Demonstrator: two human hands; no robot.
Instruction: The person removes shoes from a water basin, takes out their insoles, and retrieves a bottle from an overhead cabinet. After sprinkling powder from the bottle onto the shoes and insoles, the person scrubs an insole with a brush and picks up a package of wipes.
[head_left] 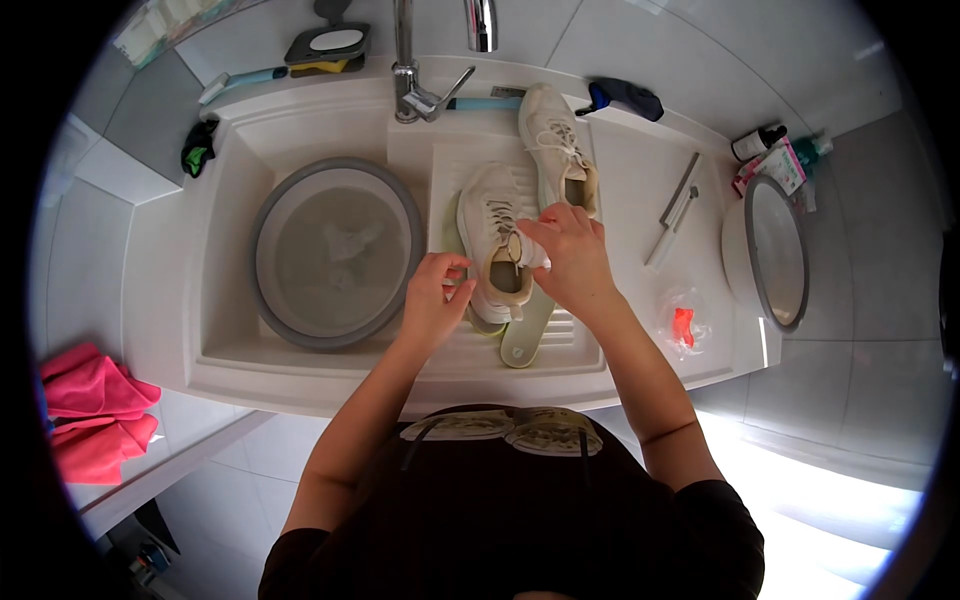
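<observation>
A white sneaker (487, 205) sits on the ribbed drainboard with its toe towards the tap, its lace (516, 268) hanging loose over the collar. My right hand (572, 258) is at the sneaker's right side, fingertips pinched by the tongue on what looks like the lace; the fingers partly hide it. By the left side of the heel is my left hand (436, 302), its thumb and fingers apart and holding nothing. The second white sneaker (550, 135) lies just behind, to the right, still laced. A greenish insole (525, 338) sticks out below the heel.
A round basin (413, 215) with cloudy water stands in the sink (225, 300) at left. The tap (405, 75) rises behind. Right lie a white-handled tool (672, 228), a red item in clear plastic (683, 327) and another basin (737, 245) on its side. Pink cloths (95, 410) hang left.
</observation>
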